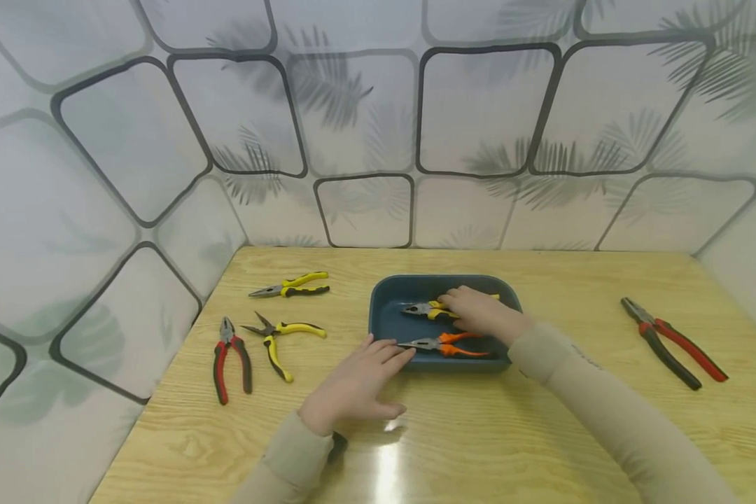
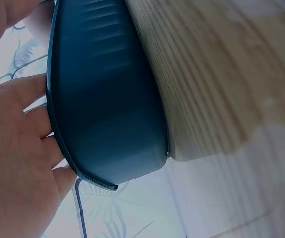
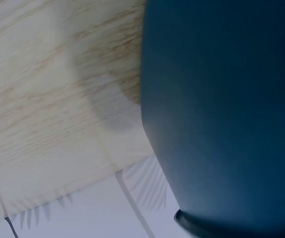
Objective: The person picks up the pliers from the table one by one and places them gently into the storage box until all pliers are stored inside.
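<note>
Head view, left hand straight-fingered against tray, right hand palm-down over yellow pliers, grip unclear.

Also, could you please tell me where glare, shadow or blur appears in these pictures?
Head view: bright glare on the table, near the left hand; left wrist view: the table's wood grain looks blurred at upper right, the wallpaper washed out; right wrist view: a soft shadow on the table beside the blue tray.

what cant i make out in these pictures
Head: handles of the yellow pliers in the tray, partly covered by the right grip.
Head: dark object, partly hidden under the left sleeve.
Left wrist: rest of left grip, cut by left edge.
Right wrist: tray contents, behind its side.
</note>
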### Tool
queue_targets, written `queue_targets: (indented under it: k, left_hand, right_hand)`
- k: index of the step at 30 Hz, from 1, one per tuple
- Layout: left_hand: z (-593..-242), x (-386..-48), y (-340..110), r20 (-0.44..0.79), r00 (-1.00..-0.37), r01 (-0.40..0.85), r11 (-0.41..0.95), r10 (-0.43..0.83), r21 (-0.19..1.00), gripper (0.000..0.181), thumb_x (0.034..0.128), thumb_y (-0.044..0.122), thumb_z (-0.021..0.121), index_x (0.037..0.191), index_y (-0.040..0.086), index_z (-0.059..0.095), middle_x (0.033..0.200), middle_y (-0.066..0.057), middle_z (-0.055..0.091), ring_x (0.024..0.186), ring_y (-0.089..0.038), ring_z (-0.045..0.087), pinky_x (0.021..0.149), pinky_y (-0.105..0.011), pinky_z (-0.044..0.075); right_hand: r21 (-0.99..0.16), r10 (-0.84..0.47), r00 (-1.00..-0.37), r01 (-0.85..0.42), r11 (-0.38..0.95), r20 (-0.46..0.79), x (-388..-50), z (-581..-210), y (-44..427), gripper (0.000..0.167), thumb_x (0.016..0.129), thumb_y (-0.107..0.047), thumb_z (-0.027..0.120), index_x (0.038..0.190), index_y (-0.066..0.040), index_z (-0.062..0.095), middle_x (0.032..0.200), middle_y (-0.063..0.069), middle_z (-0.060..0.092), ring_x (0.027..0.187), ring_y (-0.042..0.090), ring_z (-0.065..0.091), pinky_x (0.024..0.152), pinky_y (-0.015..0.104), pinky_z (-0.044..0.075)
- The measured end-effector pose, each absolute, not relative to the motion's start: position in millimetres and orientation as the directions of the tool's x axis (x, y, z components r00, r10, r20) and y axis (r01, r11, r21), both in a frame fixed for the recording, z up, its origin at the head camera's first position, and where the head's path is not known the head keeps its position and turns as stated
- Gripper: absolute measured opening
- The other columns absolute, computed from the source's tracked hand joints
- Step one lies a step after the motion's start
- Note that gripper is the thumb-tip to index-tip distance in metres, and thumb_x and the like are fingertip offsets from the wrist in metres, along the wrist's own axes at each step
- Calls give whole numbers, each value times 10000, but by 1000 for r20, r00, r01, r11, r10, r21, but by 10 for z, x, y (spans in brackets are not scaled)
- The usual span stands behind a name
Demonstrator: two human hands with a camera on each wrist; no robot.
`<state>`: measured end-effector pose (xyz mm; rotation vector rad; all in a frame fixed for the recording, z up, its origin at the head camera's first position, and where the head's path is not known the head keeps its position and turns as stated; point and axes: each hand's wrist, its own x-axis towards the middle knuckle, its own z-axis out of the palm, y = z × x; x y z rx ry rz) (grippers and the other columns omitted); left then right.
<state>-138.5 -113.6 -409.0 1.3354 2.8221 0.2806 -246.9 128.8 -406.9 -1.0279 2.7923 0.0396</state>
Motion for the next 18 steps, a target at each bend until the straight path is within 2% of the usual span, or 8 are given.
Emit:
queue_targets:
  k: [7, 18]
  left_hand:
    - [-4103, -1391, -1139, 78, -630, 774, 614, 773, 156, 784, 747, 507, 596, 1368, 103, 341, 1294, -59, 438, 1225, -233, 320, 1022, -498, 174]
    - [-4130, -1399, -1146, 92, -629, 776, 615, 772, 142, 790, 740, 512, 595, 1369, 107, 340, 1288, -52, 442, 1220, -223, 323, 1020, -497, 178]
  right_hand:
    - [-16, -642, -749, -649, 761, -161, -2466, -4102, 1243, 494, 779, -112, 670, 1214, 30, 484, 1167, 187, 512, 1056, 317, 482, 892, 409, 400]
    - [-97, -628, -751, -623, 776, -205, -2458, -4155, 1217, 500, 803, -73, 635, 1255, 19, 443, 1237, 191, 462, 1124, 335, 433, 910, 426, 383]
